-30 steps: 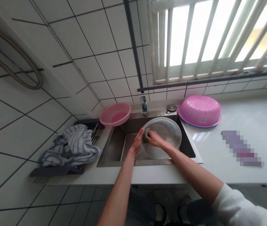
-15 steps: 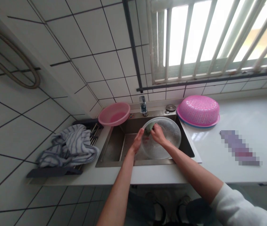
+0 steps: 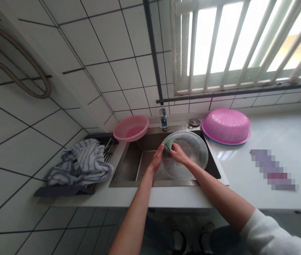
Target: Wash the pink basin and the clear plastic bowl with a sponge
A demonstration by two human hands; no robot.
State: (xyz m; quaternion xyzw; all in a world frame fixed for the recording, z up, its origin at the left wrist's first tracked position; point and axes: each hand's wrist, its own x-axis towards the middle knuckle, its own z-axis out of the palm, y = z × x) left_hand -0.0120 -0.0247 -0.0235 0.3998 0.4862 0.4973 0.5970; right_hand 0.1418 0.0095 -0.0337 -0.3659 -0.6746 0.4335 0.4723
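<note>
A see-through, round colander (image 3: 193, 156) is tilted over the sink (image 3: 128, 170). My left hand (image 3: 156, 160) grips its left rim, the fingers partly hidden at the edge. With closed fingers, my right hand (image 3: 178, 153) presses a green cloth (image 3: 169, 144) against the inside of the colander near that same rim. The cloth is bunched, and part of it lies beneath my fingers. Behind the colander stands the faucet (image 3: 163, 118).
A pink basin (image 3: 131, 128) rests at the sink's back left corner. Right of the sink, a pink perforated basket (image 3: 227, 124) lies upside down. A striped towel (image 3: 81, 163) covers a rack on the left. A blurred-out item (image 3: 272, 170) is on the counter (image 3: 246, 191).
The green cloth shows more openly between my hands and has shifted slightly along the rim. The colander has tilted a little. The whole view has moved slightly.
</note>
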